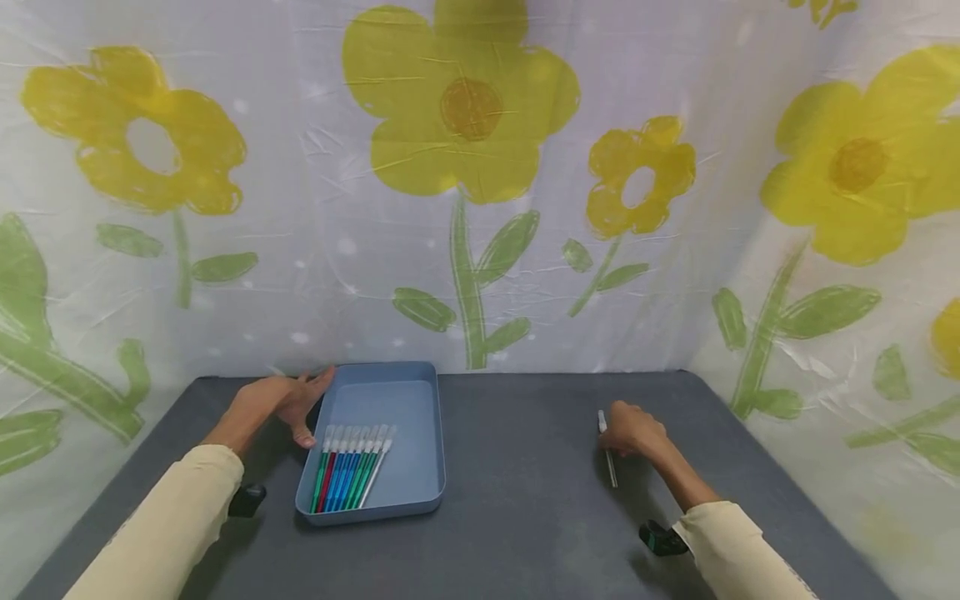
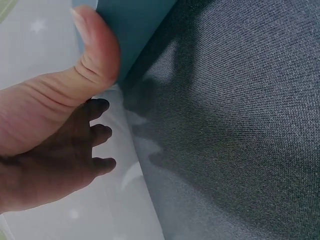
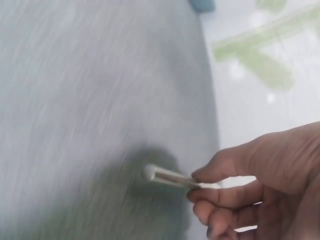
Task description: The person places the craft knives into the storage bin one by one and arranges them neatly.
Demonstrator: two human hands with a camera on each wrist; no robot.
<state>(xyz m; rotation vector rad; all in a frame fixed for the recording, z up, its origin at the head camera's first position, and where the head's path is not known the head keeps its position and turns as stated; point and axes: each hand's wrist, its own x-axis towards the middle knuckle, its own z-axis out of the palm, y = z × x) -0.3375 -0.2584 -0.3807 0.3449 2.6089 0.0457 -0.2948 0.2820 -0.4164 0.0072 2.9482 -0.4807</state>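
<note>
A blue-grey tray (image 1: 386,396) lies on the left half of the table. Inside it, a row of several clear-capped pens (image 1: 351,467) in green, red, blue and silver fills the near left part. My left hand (image 1: 292,404) is at the tray's far left corner, fingers spread and mostly straight. In the left wrist view, the thumb (image 2: 100,50) lies along the tray's outer wall (image 2: 137,30). Over on the right, my right hand (image 1: 633,429) pinches a slim silver-white pen (image 3: 170,177) between thumb and forefinger, just above the table. Its middle is hidden by the fingers in the head view.
A dark grey cloth-covered table (image 1: 517,467) spans the space between the hands. Behind and at both sides hangs a pale curtain (image 1: 330,250) with yellow flowers. Black wrist cameras (image 1: 663,539) sit under both forearms.
</note>
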